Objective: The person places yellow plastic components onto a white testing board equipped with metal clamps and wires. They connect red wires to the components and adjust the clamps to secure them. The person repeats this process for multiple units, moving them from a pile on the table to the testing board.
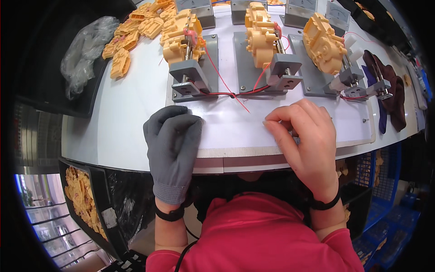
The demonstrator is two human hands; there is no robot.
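My left hand (173, 140), in a grey knitted glove, rests over the table's front edge with its fingers curled in and nothing visible in them. Opposite it, my bare right hand (308, 140) has thumb and forefinger tips brought together, and no object shows between them. Beyond the hands, three grey test fixtures hold yellow plastic gearbox housings: a left housing (181, 38), a middle housing (261, 38) and a right housing (322, 43). A red wire (240, 103) runs from the left fixture, its loose end lying between my hands, apart from both.
Loose yellow housings (131, 34) are heaped at the far left beside a black bin (86, 102) with a clear plastic bag (86, 54). Analog meters (197, 11) stand behind the fixtures. A dark brown cloth (394, 90) lies at right. Below the table are a bin of yellow parts (84, 199) and blue crates (380, 181).
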